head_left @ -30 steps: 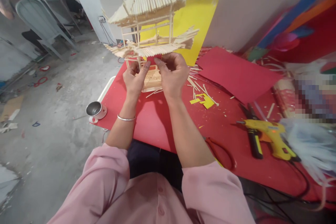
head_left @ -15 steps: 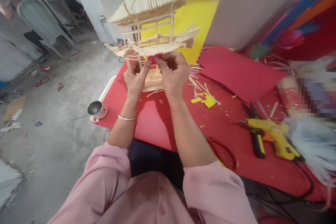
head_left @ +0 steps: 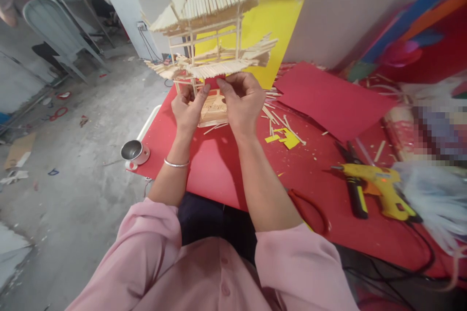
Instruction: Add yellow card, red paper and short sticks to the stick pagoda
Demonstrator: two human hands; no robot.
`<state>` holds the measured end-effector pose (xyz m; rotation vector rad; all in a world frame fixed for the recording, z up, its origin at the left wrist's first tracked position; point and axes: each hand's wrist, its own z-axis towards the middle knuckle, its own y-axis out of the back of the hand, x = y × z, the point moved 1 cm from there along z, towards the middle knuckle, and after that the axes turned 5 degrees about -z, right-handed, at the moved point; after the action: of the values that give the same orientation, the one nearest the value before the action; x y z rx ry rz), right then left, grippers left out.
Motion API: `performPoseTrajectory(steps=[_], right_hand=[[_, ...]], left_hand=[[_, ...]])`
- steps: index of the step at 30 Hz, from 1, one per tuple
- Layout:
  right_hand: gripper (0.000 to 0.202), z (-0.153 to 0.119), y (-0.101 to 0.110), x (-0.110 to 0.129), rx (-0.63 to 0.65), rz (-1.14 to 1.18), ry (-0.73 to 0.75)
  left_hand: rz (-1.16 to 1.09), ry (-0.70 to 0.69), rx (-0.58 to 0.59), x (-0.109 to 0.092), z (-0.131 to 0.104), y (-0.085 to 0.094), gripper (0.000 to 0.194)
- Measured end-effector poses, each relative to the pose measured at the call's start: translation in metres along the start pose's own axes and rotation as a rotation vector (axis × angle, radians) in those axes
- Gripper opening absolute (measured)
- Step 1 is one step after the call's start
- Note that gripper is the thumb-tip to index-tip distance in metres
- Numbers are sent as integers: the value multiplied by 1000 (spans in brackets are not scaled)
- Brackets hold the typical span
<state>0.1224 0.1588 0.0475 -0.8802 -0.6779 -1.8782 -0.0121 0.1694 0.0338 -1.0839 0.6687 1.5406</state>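
A two-tiered model pavilion (head_left: 204, 2) built from thin wooden sticks stands on the red table, its lower roof just above my hands. A small red paper piece (head_left: 214, 81) sits under the front edge of that lower roof. My left hand (head_left: 188, 107) pinches it at the left with thumb and fingers. From the other side my right hand (head_left: 242, 99) has its thumb on the red piece, fingers curled behind and partly hidden. Both hands are closed and close together in front of the model's stick base (head_left: 215, 115).
On the red table (head_left: 215, 170) lie loose sticks, yellow paper scraps (head_left: 290, 140) and a red sheet (head_left: 335, 99). A yellow glue gun (head_left: 383, 187) and its cable are at the right, near plastic bags. A metal cup (head_left: 134, 152) is at the left edge. A yellow sheet (head_left: 280, 24) stands behind.
Almost nothing differs. Both hands keep their hold on the red paper piece, and the model stays in place; the view shifts very slightly.
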Motion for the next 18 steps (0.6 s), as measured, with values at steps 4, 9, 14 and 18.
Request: performPoseTrajectory(steps=[4,9,14,18], right_hand=[[23,0,2,2,27,6,1],[25,-1,7,4,54,-29,6],[24,-23,31,8,-42,-88,-59],[20,-62,59,23,-129,-173,-187]], left_hand=[[-28,32,-39,-4,-3,-2,31],[-39,56,-17,-7,-9,-2,32],[24,62,87,-6,-15,11,24],[61,77,97,0,-24,20,26]])
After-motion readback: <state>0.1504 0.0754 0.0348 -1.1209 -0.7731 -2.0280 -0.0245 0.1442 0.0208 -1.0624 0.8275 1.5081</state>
